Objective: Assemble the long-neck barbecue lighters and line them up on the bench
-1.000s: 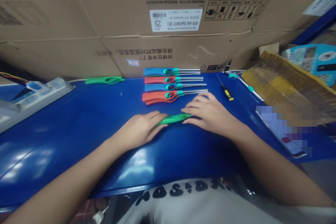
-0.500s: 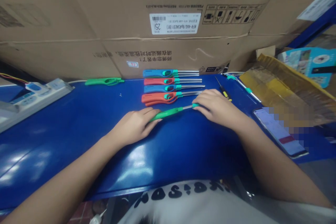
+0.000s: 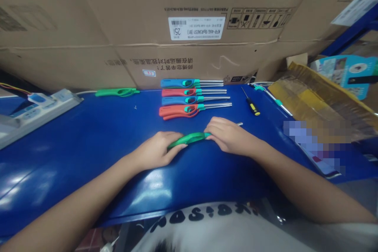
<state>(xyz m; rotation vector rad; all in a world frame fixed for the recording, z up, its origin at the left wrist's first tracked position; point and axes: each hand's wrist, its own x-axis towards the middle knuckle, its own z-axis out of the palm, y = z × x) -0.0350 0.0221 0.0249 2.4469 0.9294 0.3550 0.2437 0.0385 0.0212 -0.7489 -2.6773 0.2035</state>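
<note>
Crosswise: green lighter (image 3: pixel 189 138) from left hand (image 3: pixel 156 150) to right hand (image 3: pixel 227 136), nozzle (image 3: pixel 239 124) right.

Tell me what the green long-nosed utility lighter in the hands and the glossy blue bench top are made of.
The green utility lighter looks like moulded plastic, smooth with a soft sheen; its thin nozzle looks like bright metal. The blue bench top shows mirror-like glare, suggesting painted sheet metal, though lacquered board is possible.
</note>
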